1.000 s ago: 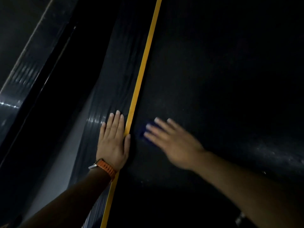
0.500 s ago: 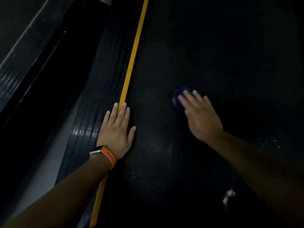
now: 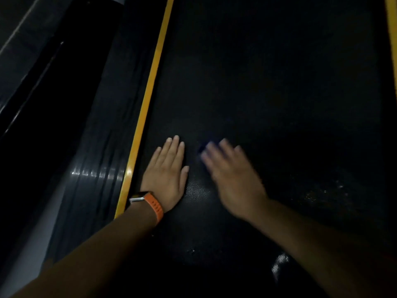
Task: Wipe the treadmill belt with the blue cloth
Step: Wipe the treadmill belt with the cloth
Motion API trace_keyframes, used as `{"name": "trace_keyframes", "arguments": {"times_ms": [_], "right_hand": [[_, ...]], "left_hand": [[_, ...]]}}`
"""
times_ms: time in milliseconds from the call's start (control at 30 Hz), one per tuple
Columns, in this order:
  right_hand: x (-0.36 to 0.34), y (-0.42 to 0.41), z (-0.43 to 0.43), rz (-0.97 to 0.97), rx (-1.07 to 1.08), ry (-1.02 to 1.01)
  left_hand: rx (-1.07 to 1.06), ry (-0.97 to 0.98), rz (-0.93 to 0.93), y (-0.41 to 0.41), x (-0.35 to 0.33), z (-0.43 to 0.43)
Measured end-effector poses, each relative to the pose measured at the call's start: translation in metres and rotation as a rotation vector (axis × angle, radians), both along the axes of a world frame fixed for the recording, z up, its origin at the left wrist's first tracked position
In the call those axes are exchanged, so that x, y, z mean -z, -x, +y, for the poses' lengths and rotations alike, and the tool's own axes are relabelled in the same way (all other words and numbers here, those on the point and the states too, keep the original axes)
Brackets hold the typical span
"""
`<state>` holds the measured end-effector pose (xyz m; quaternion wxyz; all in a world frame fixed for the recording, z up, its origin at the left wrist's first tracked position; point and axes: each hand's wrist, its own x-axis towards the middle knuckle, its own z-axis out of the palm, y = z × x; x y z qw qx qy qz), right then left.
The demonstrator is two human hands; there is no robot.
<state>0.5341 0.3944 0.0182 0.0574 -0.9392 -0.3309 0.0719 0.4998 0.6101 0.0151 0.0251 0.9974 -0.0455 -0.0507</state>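
Note:
The black treadmill belt (image 3: 268, 87) fills most of the dim head view. My left hand (image 3: 167, 175) lies flat on the belt with straight fingers, just right of the yellow stripe, an orange watch strap on its wrist. My right hand (image 3: 232, 175) is motion-blurred, fingers spread and flat, pressing on the blue cloth (image 3: 201, 149). Only a small dark blue edge of the cloth shows at the fingertips; the hand hides everything else of it.
A yellow stripe (image 3: 148, 93) runs along the belt's left edge, and another yellow stripe (image 3: 390, 29) shows at the top right. A ribbed black side rail (image 3: 96, 164) lies left of the stripe. Pale specks (image 3: 322, 192) dot the belt on the right.
My right hand swept the cloth from beside the stripe out to the right, then back left toward my left hand. My left hand has shifted from over the yellow stripe onto the belt.

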Motion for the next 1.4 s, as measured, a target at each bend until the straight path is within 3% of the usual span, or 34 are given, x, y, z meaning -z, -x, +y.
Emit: {"name": "trace_keyframes", "arguments": {"times_ms": [67, 100, 133, 233, 300, 433, 500, 567, 633, 700, 733, 867, 933, 1000, 1100, 1133, 1200, 1300, 1367, 1400], "right_hand": [[-0.005, 0.02, -0.01, 0.078, -0.226, -0.003], [-0.004, 0.0, -0.025, 0.028, -0.266, -0.007], [-0.002, -0.027, -0.041, -0.025, -0.205, 0.02], [-0.005, -0.099, -0.089, -0.017, 0.336, 0.021], [-0.002, -0.085, -0.078, -0.044, 0.472, -0.037], [-0.003, 0.016, -0.042, 0.074, -0.049, -0.004], [-0.005, 0.003, -0.062, 0.041, -0.159, 0.012], [0.001, -0.036, -0.086, -0.03, 0.035, 0.059], [-0.003, -0.066, -0.101, 0.011, 0.393, 0.008], [-0.005, -0.056, -0.079, -0.004, 0.585, -0.056], [-0.002, -0.035, -0.061, -0.046, 0.549, -0.042], [-0.004, 0.053, -0.021, 0.065, 0.037, -0.022], [-0.004, 0.037, -0.043, 0.02, -0.008, 0.01], [0.001, 0.004, -0.08, -0.022, 0.212, 0.064], [-0.007, -0.034, -0.126, 0.04, 0.758, 0.0], [-0.007, -0.031, -0.117, 0.019, 0.826, -0.002], [0.001, -0.003, -0.076, -0.052, 0.644, 0.054], [0.001, 0.044, -0.041, 0.022, 0.102, 0.013], [-0.004, 0.023, -0.068, 0.047, 0.007, 0.036], [-0.003, 0.004, -0.086, 0.027, 0.082, 0.049]], "left_hand": [[-0.035, 0.079, 0.02, -0.007, 0.007, -0.028], [-0.059, 0.085, 0.016, -0.008, 0.009, -0.036], [-0.086, 0.084, 0.009, -0.009, 0.012, -0.041], [-0.121, 0.093, -0.012, -0.009, 0.014, -0.046], [-0.119, 0.098, -0.019, -0.01, 0.014, -0.048], [-0.062, 0.085, -0.01, -0.009, 0.014, -0.044], [-0.037, 0.092, -0.011, -0.009, 0.014, -0.044], [-0.05, 0.101, -0.018, -0.01, 0.014, -0.045], [-0.056, 0.101, -0.017, -0.011, 0.014, -0.045], [-0.053, 0.09, -0.019, -0.011, 0.015, -0.045], [-0.053, 0.089, -0.019, -0.011, 0.015, -0.045], [-0.047, 0.115, -0.028, -0.013, 0.013, -0.042], [-0.051, 0.121, -0.033, -0.012, 0.012, -0.042], [-0.058, 0.125, -0.034, -0.011, 0.012, -0.045], [-0.062, 0.123, -0.051, -0.01, 0.014, -0.044], [-0.06, 0.123, -0.052, -0.011, 0.015, -0.044], [-0.057, 0.126, -0.048, -0.011, 0.016, -0.044], [-0.053, 0.116, -0.05, -0.01, 0.016, -0.043], [-0.06, 0.111, -0.043, -0.01, 0.016, -0.043], [-0.062, 0.107, -0.04, -0.01, 0.016, -0.043]]}}
